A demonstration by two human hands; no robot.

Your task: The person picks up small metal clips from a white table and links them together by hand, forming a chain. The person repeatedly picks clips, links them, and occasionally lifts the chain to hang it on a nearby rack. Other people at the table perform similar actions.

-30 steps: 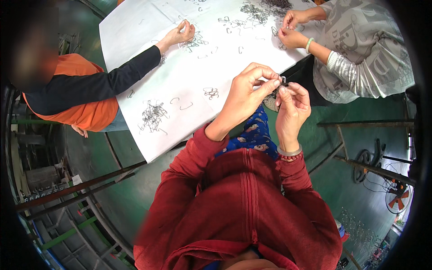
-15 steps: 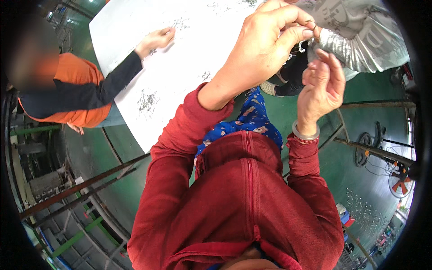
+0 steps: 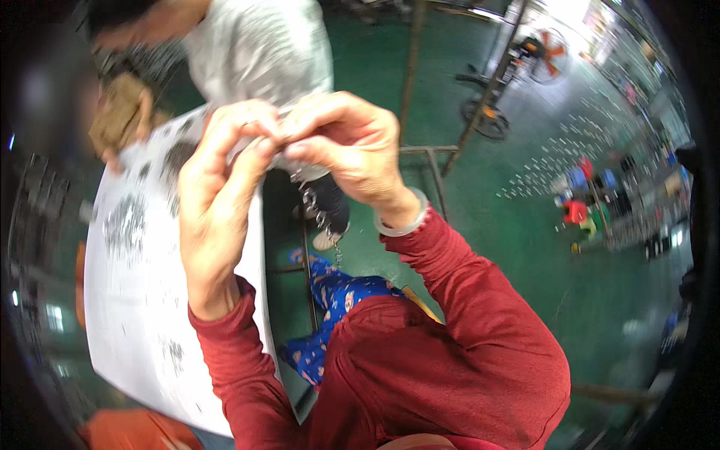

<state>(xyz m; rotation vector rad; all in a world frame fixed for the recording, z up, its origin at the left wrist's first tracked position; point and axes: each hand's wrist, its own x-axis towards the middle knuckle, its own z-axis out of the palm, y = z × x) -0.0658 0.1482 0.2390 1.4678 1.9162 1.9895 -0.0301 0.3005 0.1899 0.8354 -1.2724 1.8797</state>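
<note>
My left hand [image 3: 217, 191] and my right hand [image 3: 349, 146] meet at the fingertips, raised over the right edge of the white table [image 3: 142, 337]. Both are closed in a pinch around a small, thin dark piece [image 3: 280, 142]; blur and fingers hide most of it. A string of linked metal hooks [image 3: 315, 210] hangs just below my right fingers, apart from the table. What holds its upper end is hidden behind my hand. A pale bangle [image 3: 405, 214] circles my right wrist.
Dark heaps of small wire pieces [image 3: 126, 225] lie on the table. A person in a light shirt [image 3: 262, 52] stands beyond my hands; another in brown [image 3: 120, 112] is at the far left. Metal frame bars [image 3: 431, 150], a fan [image 3: 546, 56] and rows of hanging pieces [image 3: 555, 150] are to the right.
My view has turned to the right. My hands, apart before, have come together at the fingertips. The hook string now hangs in plain sight below them.
</note>
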